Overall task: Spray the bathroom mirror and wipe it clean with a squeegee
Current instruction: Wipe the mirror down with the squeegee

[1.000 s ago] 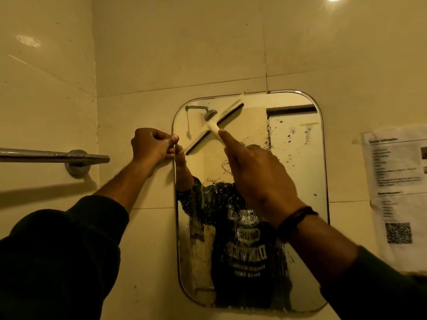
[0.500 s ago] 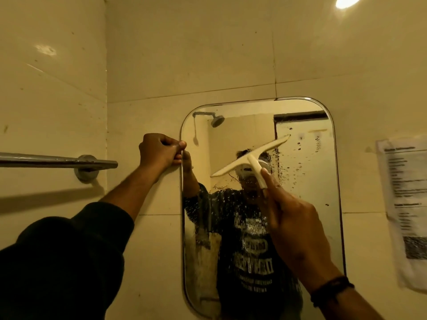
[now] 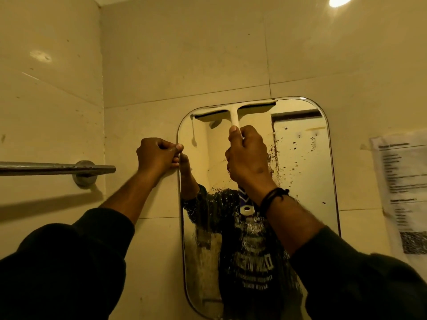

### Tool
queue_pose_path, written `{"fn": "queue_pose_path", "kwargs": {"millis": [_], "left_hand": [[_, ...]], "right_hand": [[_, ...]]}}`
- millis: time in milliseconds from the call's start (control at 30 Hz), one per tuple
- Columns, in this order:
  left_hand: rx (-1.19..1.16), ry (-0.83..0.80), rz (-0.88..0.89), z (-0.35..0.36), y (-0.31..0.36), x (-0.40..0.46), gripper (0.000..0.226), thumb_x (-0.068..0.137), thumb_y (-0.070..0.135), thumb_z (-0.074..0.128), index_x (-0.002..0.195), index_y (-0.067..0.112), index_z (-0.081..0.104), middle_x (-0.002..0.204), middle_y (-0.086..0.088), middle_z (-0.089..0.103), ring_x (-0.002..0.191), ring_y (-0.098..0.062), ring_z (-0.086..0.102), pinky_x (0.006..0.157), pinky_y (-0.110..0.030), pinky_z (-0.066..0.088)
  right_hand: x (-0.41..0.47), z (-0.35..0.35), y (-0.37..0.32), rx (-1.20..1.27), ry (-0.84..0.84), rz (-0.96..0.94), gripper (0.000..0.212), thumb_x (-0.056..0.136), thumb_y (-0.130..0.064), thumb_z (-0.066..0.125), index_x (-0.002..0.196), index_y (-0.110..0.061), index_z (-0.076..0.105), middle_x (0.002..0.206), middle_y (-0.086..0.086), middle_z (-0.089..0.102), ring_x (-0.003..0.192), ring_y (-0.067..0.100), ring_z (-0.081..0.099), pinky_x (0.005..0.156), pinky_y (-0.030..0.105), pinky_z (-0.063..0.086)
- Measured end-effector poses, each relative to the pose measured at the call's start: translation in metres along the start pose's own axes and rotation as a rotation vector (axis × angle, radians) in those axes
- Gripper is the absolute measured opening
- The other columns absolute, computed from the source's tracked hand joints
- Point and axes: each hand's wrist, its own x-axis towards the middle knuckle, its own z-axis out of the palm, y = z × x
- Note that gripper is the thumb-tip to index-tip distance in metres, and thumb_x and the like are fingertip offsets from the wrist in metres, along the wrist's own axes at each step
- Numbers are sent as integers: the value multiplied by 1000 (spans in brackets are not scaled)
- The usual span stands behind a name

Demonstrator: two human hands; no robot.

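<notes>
1. White plastic T-shaped squeegee (image 3: 235,110): blade lies level across the top edge of the rounded rectangular wall mirror (image 3: 305,172), handle pointing down.
2. Right hand (image 3: 248,158): grip clenched round the squeegee handle, thumb up along it; a dark cord bracelet (image 3: 273,198) sits on the wrist.
3. Left hand (image 3: 157,155): fingers curled, pinching the mirror's left edge.
4. Mirror surface: dark droplets and streaks show on the right part and across the lower half; the upper left part looks clearer.
5. Obstructions: the right hand and forearm cover the mirror's centre; dark sleeves fill the lower corners of the view.
6. Surroundings: beige glossy wall tiles (image 3: 184,54); a chrome towel bar (image 3: 57,168) on the left wall, near the left hand; a printed paper notice (image 3: 402,188) fixed to the wall right of the mirror; a ceiling lamp (image 3: 340,0) lit at top right.
</notes>
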Motion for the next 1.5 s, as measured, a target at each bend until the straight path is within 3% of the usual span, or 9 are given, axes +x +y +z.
{"fn": "queue_pose_path", "kwargs": {"millis": [133, 333, 433, 500, 700, 867, 1067, 1300, 1500], "left_hand": [[-8, -3, -7, 0, -3, 2, 14, 86, 18, 76, 94, 8, 69, 78, -7, 69, 63, -14, 69, 51, -15, 56], [13, 14, 17, 0, -3, 2, 12, 85, 19, 77, 89, 11, 69, 77, -6, 70, 62, -13, 70, 50, -14, 54], [5, 21, 23, 1, -3, 1, 11, 84, 19, 78, 83, 13, 69, 76, -6, 70, 60, -12, 70, 50, -15, 54], [-5, 27, 20, 1, -4, 1, 11, 84, 19, 78, 84, 13, 69, 76, -5, 70, 59, -10, 69, 50, -15, 54], [4, 29, 33, -1, -6, 3, 13, 85, 21, 77, 88, 11, 70, 78, -6, 70, 65, -14, 71, 56, -19, 58], [-16, 13, -4, 0, -7, 4, 12, 84, 19, 78, 86, 12, 69, 78, -5, 70, 54, -5, 69, 50, -14, 54], [-9, 2, -2, 0, -7, 7, 11, 84, 18, 78, 87, 10, 70, 78, -6, 70, 53, -5, 69, 49, -15, 54], [-21, -9, -21, 1, -7, 6, 19, 85, 19, 77, 97, 6, 71, 80, -6, 70, 57, -7, 69, 52, -16, 56], [-38, -37, -39, -1, -7, 7, 22, 85, 17, 76, 102, 5, 69, 84, -8, 71, 57, -7, 70, 54, -17, 58]], "right_hand": [[-16, -7, 23, -182, 30, -105, 22, 100, -44, 36, 98, -24, 46, 75, 0, 56, 59, 15, 54, 50, 34, 50], [-69, -21, 58, -58, -22, -16, 32, 95, -47, 40, 99, -19, 56, 88, 8, 58, 64, 8, 54, 47, 14, 44], [-53, -14, 34, 18, 32, -60, 38, 93, -52, 37, 83, -21, 56, 67, 0, 55, 49, 2, 48, 43, 16, 40], [-32, -6, 16, -12, 65, -90, 40, 96, -53, 36, 77, -24, 56, 59, -2, 54, 46, 7, 47, 41, 26, 43], [-3, -7, 12, -95, 7, 1, 35, 100, -46, 38, 73, -28, 49, 63, 1, 54, 54, 18, 50, 51, 44, 52], [-75, -27, 61, -70, -41, 10, 38, 93, -55, 35, 84, -23, 54, 79, 5, 55, 52, 2, 49, 43, 12, 41], [-105, -33, 64, 29, -11, 66, 40, 88, -55, 39, 79, -20, 56, 62, -4, 54, 49, 3, 52, 42, 14, 42], [-38, -26, 23, -228, -54, -111, 40, 99, -51, 34, 75, -24, 52, 60, -5, 53, 48, 5, 49, 41, 22, 44], [-71, -52, 59, -254, -116, -80, 38, 100, -41, 37, 91, -12, 59, 74, -1, 55, 54, -3, 53, 42, 9, 40]]}}
